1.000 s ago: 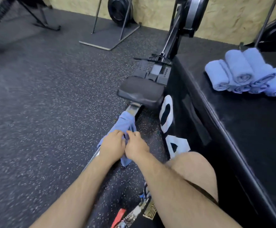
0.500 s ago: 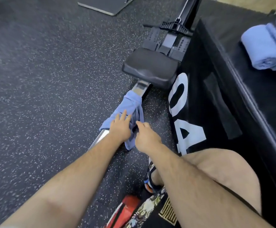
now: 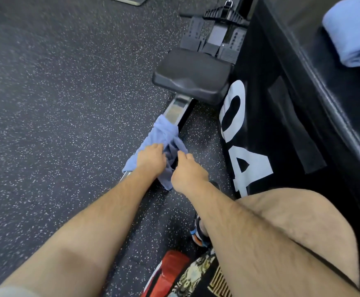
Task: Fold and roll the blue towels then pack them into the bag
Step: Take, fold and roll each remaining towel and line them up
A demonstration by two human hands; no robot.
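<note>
A crumpled blue towel [image 3: 165, 132] is draped over the metal rail [image 3: 178, 108] of a rowing machine on the floor. My left hand [image 3: 150, 160] lies on the towel's left part with its fingers curled into the cloth. My right hand [image 3: 186, 171] is beside it on the right, pinching the towel's folds with its fingertips. A rolled blue towel [image 3: 350, 33] lies on the black box [image 3: 299, 116] at the top right. No bag is clearly visible.
The rower's black seat [image 3: 193, 77] sits on the rail just beyond the towel, with the footrests [image 3: 213, 37] farther on. The tall black box stands close on the right. My bare right knee [image 3: 282, 221] fills the lower right. Speckled rubber floor [image 3: 57, 103] spreads to the left.
My left hand's fingers, spread flat half a second ago, have curled into the towel. My right hand has closed in on the folds. The camera has tilted down and closer.
</note>
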